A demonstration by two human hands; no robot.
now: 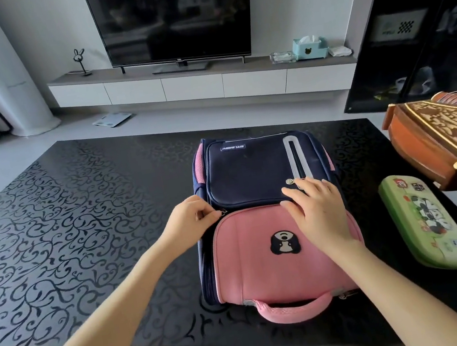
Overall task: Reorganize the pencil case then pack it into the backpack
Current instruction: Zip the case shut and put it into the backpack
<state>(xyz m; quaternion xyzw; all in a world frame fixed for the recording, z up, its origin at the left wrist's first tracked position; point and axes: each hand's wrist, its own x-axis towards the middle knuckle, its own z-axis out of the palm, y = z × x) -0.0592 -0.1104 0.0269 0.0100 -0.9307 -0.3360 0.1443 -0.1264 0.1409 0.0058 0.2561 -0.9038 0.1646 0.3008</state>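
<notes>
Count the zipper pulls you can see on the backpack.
2. One sits at the backpack's left edge, pinched by the left hand; one lies beside the right hand. Others may be hidden.

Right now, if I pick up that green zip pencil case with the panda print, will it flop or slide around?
The green pencil case looks moulded, with an evenly domed top, so it probably stays stiff. It lies flat and oblong, so rolling seems unlikely. The glossy black table may let it slide if nudged, and it sits near the right edge.
</notes>
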